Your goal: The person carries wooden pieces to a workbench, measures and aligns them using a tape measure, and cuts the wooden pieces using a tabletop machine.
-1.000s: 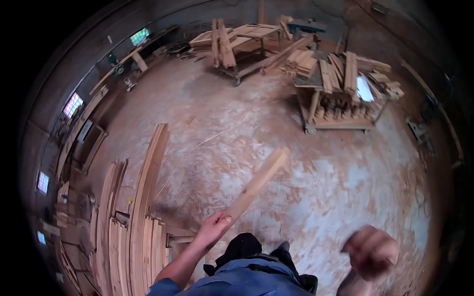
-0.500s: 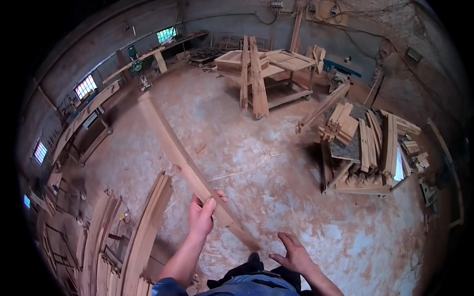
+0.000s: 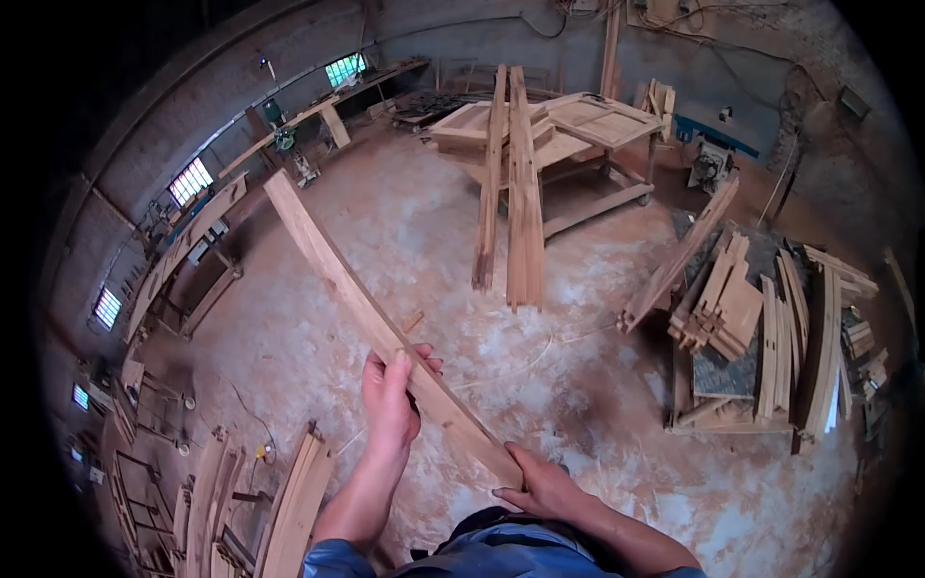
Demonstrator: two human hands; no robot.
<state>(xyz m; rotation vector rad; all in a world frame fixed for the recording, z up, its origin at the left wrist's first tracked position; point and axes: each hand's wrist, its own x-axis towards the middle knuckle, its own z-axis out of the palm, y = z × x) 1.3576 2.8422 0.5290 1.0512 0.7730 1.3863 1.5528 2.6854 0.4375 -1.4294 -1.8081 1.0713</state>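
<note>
A dusty, blotchy floor [image 3: 405,212] spreads between a table [image 3: 597,209] of wooden frames at the back and a cart [image 3: 721,378] piled with wood on the right. Over it slants a board [image 3: 337,275], the person's left hand [image 3: 387,390] clamped about its middle, the right hand [image 3: 547,484] gripping its near end. Part of the left hand disappears behind it. Planks [image 3: 291,501] at lower left are cut off; the far bench's [image 3: 378,77] clutter is too dim to make out.
</note>
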